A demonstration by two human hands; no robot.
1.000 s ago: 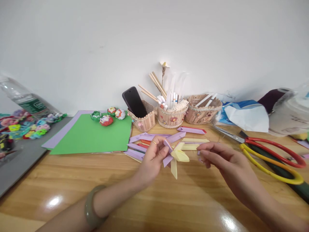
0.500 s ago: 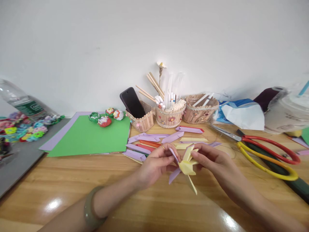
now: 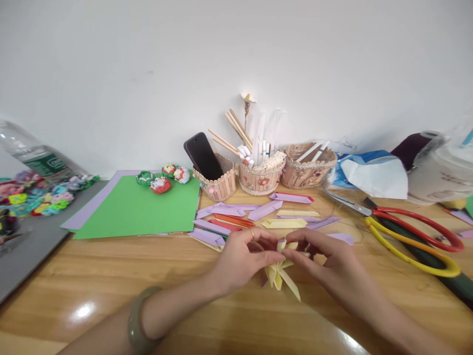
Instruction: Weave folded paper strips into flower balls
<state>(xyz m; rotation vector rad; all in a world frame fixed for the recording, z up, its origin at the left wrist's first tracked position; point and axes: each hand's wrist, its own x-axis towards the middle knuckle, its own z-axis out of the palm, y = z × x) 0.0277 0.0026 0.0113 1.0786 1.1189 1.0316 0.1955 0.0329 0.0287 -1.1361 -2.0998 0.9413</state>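
Note:
Between my two hands, above the wooden table, is a folded paper flower of pale yellow strips with a bit of purple. My left hand pinches it from the left, thumb in front. From the right, my right hand grips its upper part, and both thumbs nearly meet. The fingers hide part of the folds. Just beyond my hands lie several folded paper strips in purple, yellow and red.
Scissors with red and yellow handles lie at right. Behind stand a craft-stick basket and a phone. Green paper carries small paper flowers. A drink cup is far right, a bottle far left.
The paper flower has been turned and tilted, its yellow points now facing down toward me. My hands have drawn closer together over it. A purple piece now shows beyond my right hand.

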